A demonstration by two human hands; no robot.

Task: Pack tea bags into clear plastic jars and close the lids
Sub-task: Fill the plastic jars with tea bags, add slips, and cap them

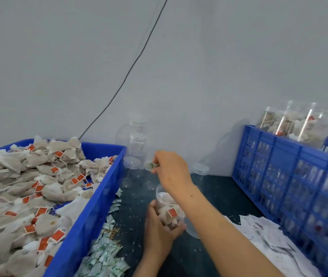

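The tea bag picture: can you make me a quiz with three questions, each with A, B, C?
1. Where is the big heap of tea bags?
A. in the blue tray on the left
B. on the floor
C. on a shelf

2. What colour are the tags on the tea bags?
A. green
B. red
C. yellow

3. What is the left hand doing?
A. hanging loose
B. pressing flat on the table
C. holding a clear jar with tea bags in it

Answers: 1 A, the heap fills the blue tray at the left. 2 B, each tag is red. 3 C, its fingers wrap around the jar.
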